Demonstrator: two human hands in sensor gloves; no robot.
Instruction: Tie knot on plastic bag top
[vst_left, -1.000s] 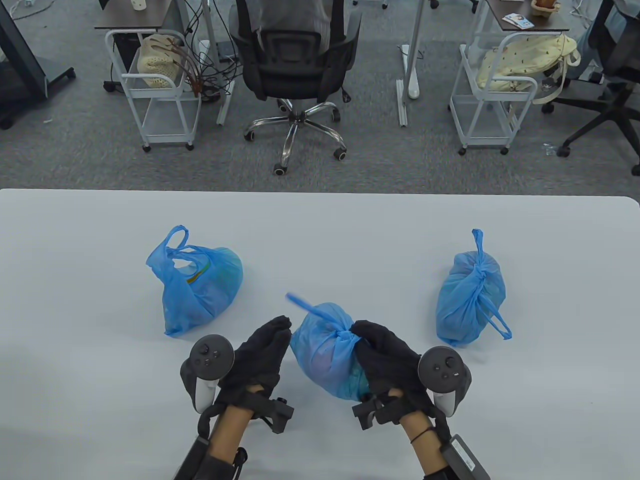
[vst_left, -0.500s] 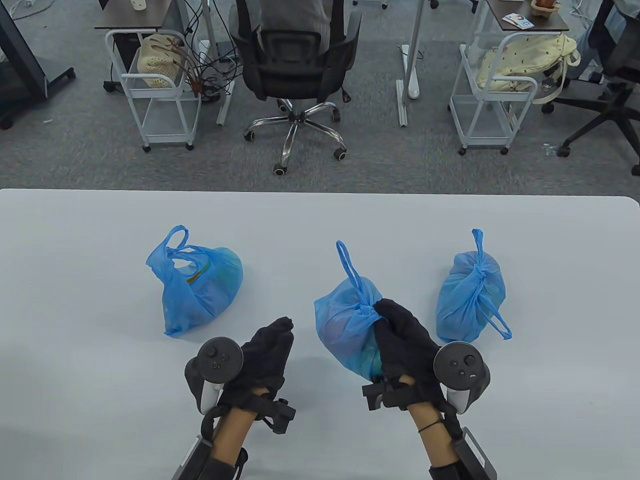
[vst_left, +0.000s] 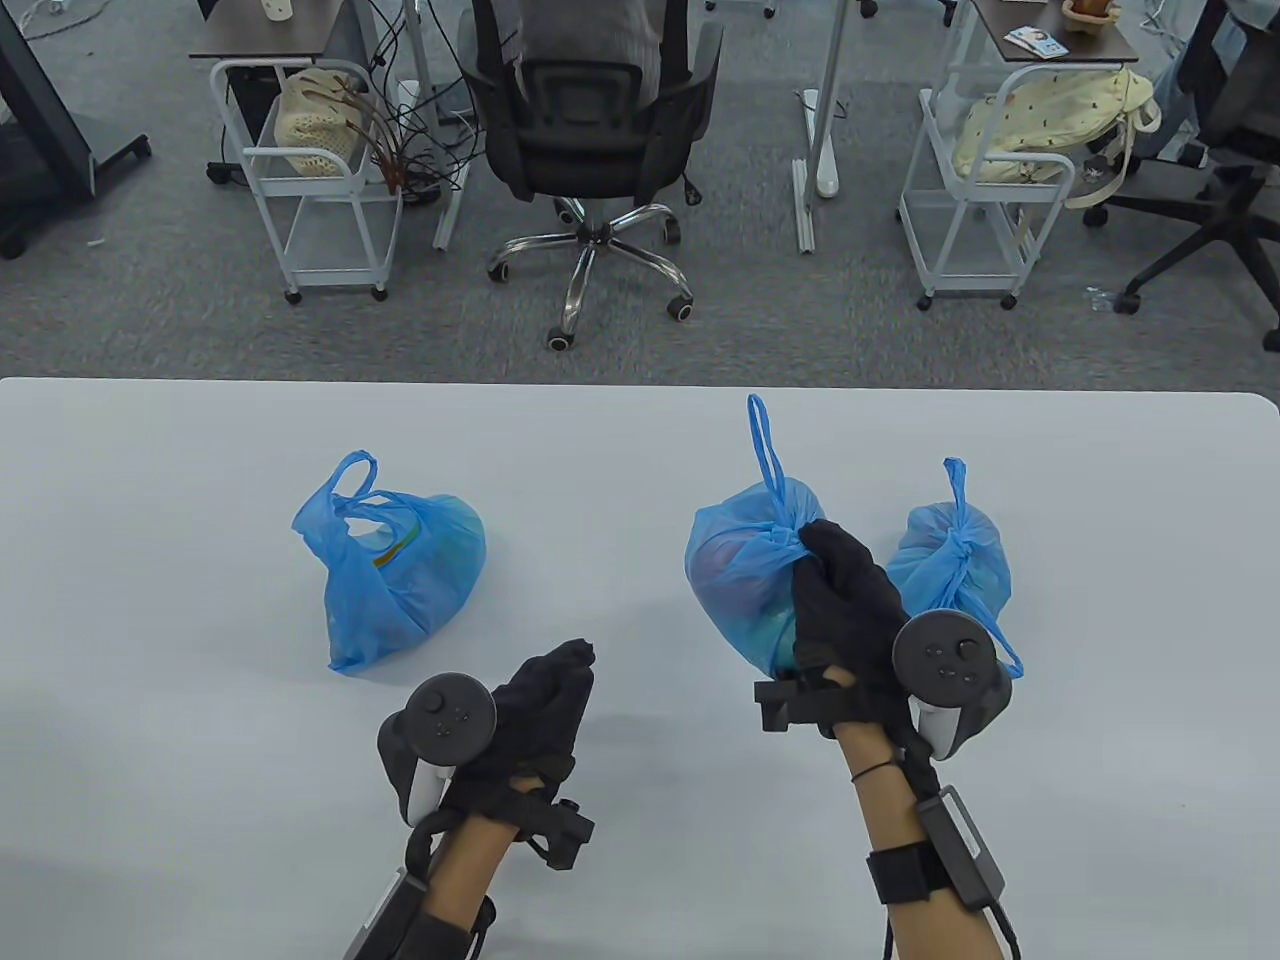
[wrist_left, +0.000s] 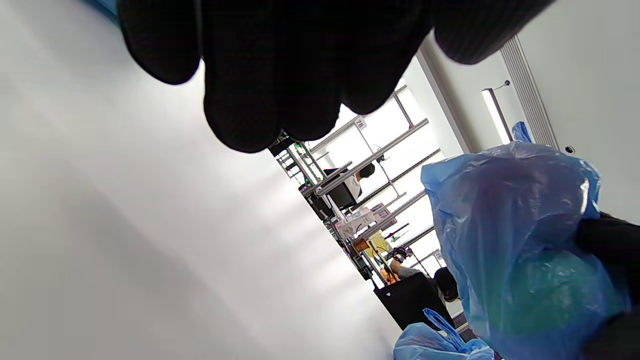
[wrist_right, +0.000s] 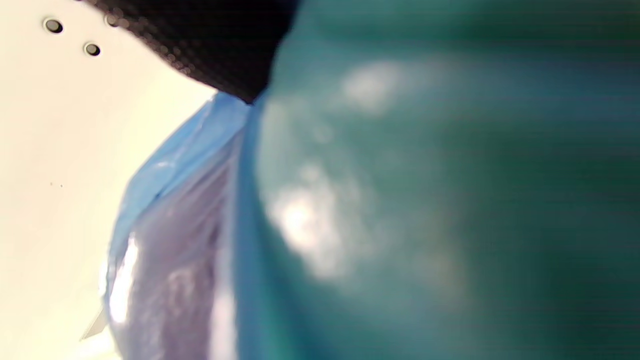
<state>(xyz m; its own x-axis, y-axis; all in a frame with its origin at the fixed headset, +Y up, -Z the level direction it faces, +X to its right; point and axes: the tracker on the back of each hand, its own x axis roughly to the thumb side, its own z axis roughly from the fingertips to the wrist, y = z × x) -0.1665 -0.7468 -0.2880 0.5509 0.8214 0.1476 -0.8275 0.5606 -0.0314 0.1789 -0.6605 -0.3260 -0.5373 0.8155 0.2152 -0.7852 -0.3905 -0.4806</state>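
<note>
A: On the left of the table (vst_left: 150, 480) lies the open bag (vst_left: 395, 575); its handles are loose and its top is not tied; do you agree?

B: Yes; it lies on its side, the mouth toward the far left. The left hand (vst_left: 530, 715) hangs just beside it, to the near right; it holds nothing, the fingers lie together and extended, pointing away from the person.

A: And the right hand (vst_left: 840, 610)?

B: It grips the knotted bag (vst_left: 740, 560) at the gathered neck; one handle loop stands up toward the far edge. This bag is just beside the second knotted bag (vst_left: 955, 570), further right; I cannot tell if they touch.

A: So what is the next step, in your opinion?

B: I judge that the right hand sets its bag down; then the open bag is next. It lies to the far left of the left hand, which is clearly the nearer one; the right hand must cross the middle of the table.
</note>
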